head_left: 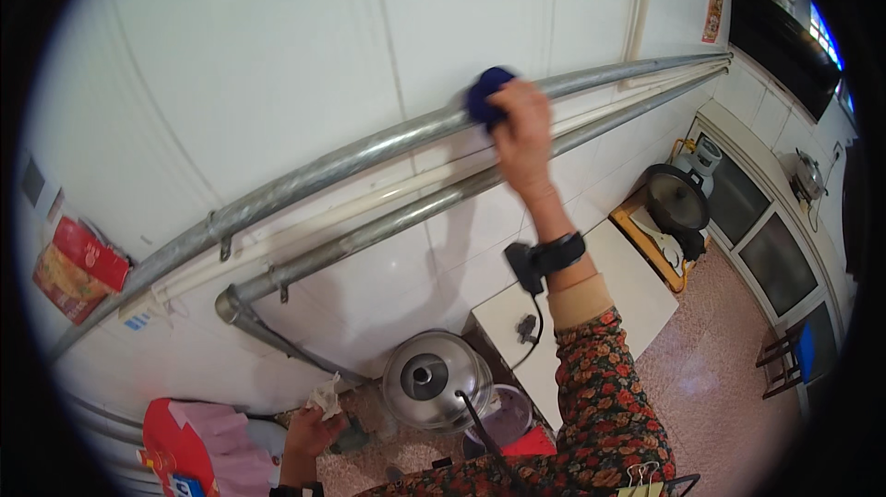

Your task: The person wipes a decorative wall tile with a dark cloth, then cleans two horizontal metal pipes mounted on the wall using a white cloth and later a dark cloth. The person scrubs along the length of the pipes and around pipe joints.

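Note:
My right hand (524, 132) is stretched up to the wall, with its fingers closed on a bunched dark blue cloth (489, 96). This cloth is pressed against the upper grey metal pipe (406, 136). A thin white pipe (397, 191) and a second grey pipe (388, 231) run below it along the white tiles. Low at the left, my left hand (310, 432) grips a crumpled whitish piece, tissue or rag, (325, 397); I cannot tell which. A round metal lid (436, 379) on a pot is to the right of that hand.
A red food packet (81, 266) is tucked behind the pipe at the left. A red and pink item (198, 442) lies lower left. A white tabletop (591, 303) stands under my right arm. A black wok (676, 197) and a gas cylinder (703, 160) stand at the right.

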`<state>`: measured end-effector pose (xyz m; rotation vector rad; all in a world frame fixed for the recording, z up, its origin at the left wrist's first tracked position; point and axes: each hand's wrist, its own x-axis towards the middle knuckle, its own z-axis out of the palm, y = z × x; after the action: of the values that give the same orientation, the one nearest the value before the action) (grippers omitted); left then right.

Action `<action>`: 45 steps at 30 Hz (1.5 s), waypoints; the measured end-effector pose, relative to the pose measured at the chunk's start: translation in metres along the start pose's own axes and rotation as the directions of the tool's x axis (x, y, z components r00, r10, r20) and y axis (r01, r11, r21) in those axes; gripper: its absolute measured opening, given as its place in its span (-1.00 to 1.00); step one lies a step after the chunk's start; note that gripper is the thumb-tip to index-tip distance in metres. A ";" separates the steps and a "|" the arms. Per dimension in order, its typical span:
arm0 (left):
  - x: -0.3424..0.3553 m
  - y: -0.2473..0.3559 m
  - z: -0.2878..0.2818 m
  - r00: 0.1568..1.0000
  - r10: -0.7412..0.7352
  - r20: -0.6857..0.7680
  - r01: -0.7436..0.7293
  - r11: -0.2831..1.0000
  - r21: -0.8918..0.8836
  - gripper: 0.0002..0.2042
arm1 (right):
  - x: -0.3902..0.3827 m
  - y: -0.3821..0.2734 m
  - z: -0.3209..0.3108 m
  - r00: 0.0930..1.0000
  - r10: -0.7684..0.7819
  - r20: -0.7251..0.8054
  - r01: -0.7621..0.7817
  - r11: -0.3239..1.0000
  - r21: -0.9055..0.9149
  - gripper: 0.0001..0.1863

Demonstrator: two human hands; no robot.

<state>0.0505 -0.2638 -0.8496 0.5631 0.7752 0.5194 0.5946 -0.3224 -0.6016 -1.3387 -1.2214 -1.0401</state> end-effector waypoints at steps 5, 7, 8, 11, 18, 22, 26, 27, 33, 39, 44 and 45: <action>-0.031 0.003 -0.067 0.998 0.005 -0.058 -0.008 0.998 -0.059 -0.68 | 0.006 -0.019 0.008 0.825 0.492 -0.280 -0.491 0.868 0.078 -0.71; -0.040 0.007 -0.093 0.999 0.020 -0.040 -0.023 0.997 -0.074 -0.68 | 0.006 -0.054 0.026 0.770 0.574 -0.278 -0.551 0.819 0.162 -0.69; -0.046 0.009 -0.105 0.999 0.020 -0.037 -0.022 0.998 -0.065 -0.67 | 0.001 -0.079 0.038 0.846 0.451 -0.285 -0.451 0.890 0.069 -0.68; -0.056 0.016 -0.124 0.999 0.036 -0.039 -0.039 0.995 -0.094 -0.67 | -0.011 -0.169 0.072 0.903 0.376 -0.207 -0.365 0.927 0.089 -0.65; -0.055 0.045 -0.124 0.998 0.061 0.027 -0.061 0.998 0.011 -0.64 | -0.014 -0.270 0.099 0.995 -0.044 0.094 0.035 0.995 0.097 -0.63; -0.073 0.053 -0.142 0.992 0.102 -0.068 -0.101 0.995 0.025 -0.68 | 0.002 -0.194 0.071 0.995 -0.086 0.047 0.087 0.996 -0.017 -0.60; -0.106 0.054 -0.174 0.954 0.171 -0.246 -0.184 0.982 -0.033 -0.72 | 0.003 -0.169 0.069 0.959 0.266 -0.102 -0.276 0.955 -0.107 -0.56; -0.112 0.051 -0.179 0.948 0.175 -0.264 -0.206 0.974 -0.096 -0.72 | 0.002 -0.175 0.072 0.943 0.299 -0.150 -0.315 0.944 -0.101 -0.56; -0.117 0.039 -0.186 0.958 0.156 -0.241 -0.196 0.969 -0.149 -0.76 | -0.021 -0.266 0.112 0.971 0.193 -0.138 -0.190 0.981 0.032 -0.51; -0.076 0.031 -0.135 0.993 0.115 -0.011 -0.116 0.989 -0.089 -0.71 | -0.025 -0.324 0.092 0.980 0.117 0.158 -0.159 0.944 0.290 -0.48; -0.081 0.023 -0.135 0.993 0.109 -0.033 -0.111 0.993 -0.043 -0.69 | -0.004 -0.331 0.079 0.994 -0.031 0.102 -0.009 0.931 0.366 -0.52; -0.086 0.020 -0.143 0.993 0.113 -0.037 -0.115 0.992 -0.052 -0.69 | 0.000 -0.338 0.087 0.991 -0.025 0.135 -0.018 0.952 0.307 -0.52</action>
<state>-0.1153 -0.2630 -0.8772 0.5517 0.7622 0.6548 0.2565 -0.2412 -0.5718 -1.1778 -1.4245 -0.7312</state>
